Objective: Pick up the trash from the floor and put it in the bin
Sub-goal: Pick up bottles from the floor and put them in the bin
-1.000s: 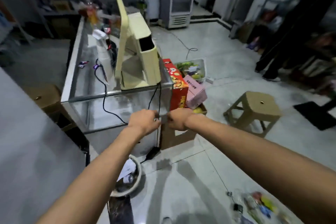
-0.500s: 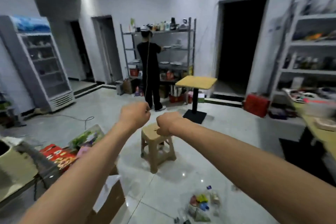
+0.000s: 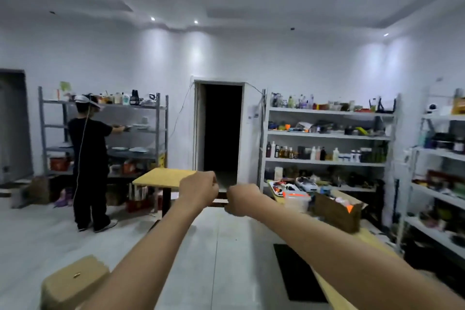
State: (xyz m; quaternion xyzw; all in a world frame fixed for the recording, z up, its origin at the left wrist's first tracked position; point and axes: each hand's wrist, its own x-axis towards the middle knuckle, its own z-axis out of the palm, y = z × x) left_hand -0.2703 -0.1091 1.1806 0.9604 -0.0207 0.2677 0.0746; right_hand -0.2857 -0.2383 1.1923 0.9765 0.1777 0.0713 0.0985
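My view swings up off the floor to the far shelves [image 3: 327, 136], so the trash slips out of sight and no bin shows, while my left hand [image 3: 198, 190] and right hand [image 3: 242, 200] hang fisted, both grips apparently empty.

Bare floor [image 3: 221, 254] runs open ahead to the dark doorway [image 3: 221, 131]. A stool [image 3: 73, 282] stands low left, a yellow table [image 3: 163, 177] beyond it, a cluttered counter [image 3: 372, 241] and shelves [image 3: 327, 136] right.
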